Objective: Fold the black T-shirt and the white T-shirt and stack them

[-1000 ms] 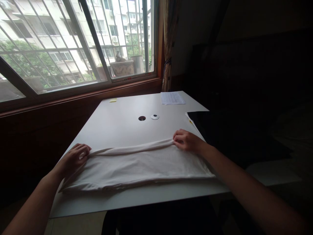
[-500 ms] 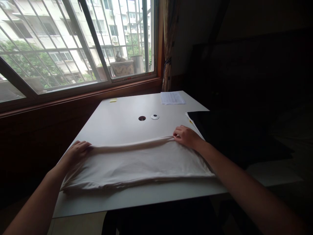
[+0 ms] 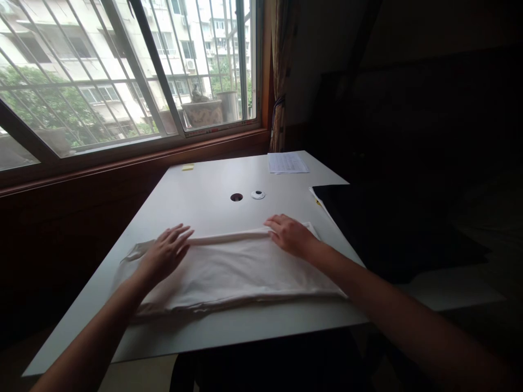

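A folded white cloth (image 3: 232, 267), perhaps a garment, lies across the near part of the table with shallow wrinkles. My left hand (image 3: 165, 253) is over its left part, fingers stretched and slightly spread near the far edge. My right hand (image 3: 291, 235) is at the far edge toward the right, palm down, fingers loosely extended with nothing pinched in them. Whether either hand presses on the cloth or hovers just above it, I cannot tell. Beyond my left hand, the cloth's left end looks bunched.
The white table (image 3: 204, 188) carries a round cable hole (image 3: 236, 197), its white cap (image 3: 257, 195), printed papers (image 3: 287, 163) and yellow sticky notes (image 3: 188, 167). Dark fabric (image 3: 392, 228) covers the right side. A barred window (image 3: 122, 81) stands behind.
Both hands have let go of the cloth's far corners and moved inward, the left one farther. The cloth's left end has drawn in to the right.
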{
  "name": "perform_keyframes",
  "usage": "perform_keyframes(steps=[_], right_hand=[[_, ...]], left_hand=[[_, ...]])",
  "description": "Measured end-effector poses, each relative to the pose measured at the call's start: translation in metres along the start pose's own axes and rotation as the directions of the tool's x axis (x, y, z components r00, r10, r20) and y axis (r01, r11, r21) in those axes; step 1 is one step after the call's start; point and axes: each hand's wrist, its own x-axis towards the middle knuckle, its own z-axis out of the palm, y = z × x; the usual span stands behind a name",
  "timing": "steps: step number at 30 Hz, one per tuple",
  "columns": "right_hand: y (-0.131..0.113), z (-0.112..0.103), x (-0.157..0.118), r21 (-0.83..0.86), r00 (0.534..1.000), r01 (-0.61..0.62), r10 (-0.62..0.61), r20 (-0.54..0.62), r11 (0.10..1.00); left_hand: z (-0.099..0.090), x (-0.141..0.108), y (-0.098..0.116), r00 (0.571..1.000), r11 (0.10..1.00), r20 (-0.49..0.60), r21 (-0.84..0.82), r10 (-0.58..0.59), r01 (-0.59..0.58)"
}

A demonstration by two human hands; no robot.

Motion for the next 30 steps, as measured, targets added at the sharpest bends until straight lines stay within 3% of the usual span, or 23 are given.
perform_keyframes(steps=[2, 4, 7, 10, 15, 21, 23, 25, 30], right_hand=[[-0.024, 0.006, 0.006, 0.09, 0.99, 0.098, -0.107, 0.095, 0.991], [-0.043, 0.015, 0.009, 0.139, 0.967, 0.132, -0.158, 0.198, 0.982], [-0.054, 0.028, 0.008, 0.166, 0.945, 0.106, -0.151, 0.29, 0.98], [-0.045, 0.034, 0.0, 0.164, 0.953, 0.047, -0.093, 0.288, 0.985], [-0.008, 0.035, -0.022, 0.13, 0.967, -0.043, 0.009, 0.256, 0.991], [0.03, 0.03, -0.039, 0.06, 0.966, -0.14, 0.123, 0.228, 0.988], [0.035, 0.029, -0.04, 0.045, 0.963, -0.159, 0.145, 0.227, 0.986], [0.037, 0.029, -0.04, 0.038, 0.962, -0.167, 0.154, 0.227, 0.985], [0.037, 0.032, -0.041, 0.03, 0.961, -0.165, 0.154, 0.229, 0.986]], left_hand=[[0.01, 0.012, 0.031, 0.993, 0.995, 0.088, -0.065, 0.085, -0.079], [0.021, 0.019, 0.054, 0.981, 0.99, 0.166, -0.115, 0.099, -0.08], [0.03, 0.021, 0.063, 0.961, 0.991, 0.271, -0.133, 0.048, -0.012], [0.031, 0.014, 0.043, 0.94, 0.991, 0.337, -0.109, -0.043, 0.084], [0.028, -0.016, -0.02, 0.897, 0.962, 0.377, -0.053, -0.23, 0.269], [0.029, -0.057, -0.078, 0.852, 0.901, 0.317, 0.021, -0.416, 0.432], [0.029, -0.064, -0.085, 0.859, 0.896, 0.279, 0.011, -0.429, 0.443], [0.026, -0.067, -0.085, 0.895, 0.913, 0.203, -0.016, -0.397, 0.408], [0.007, -0.067, -0.064, 0.971, 0.97, 0.008, -0.047, -0.237, 0.237]])
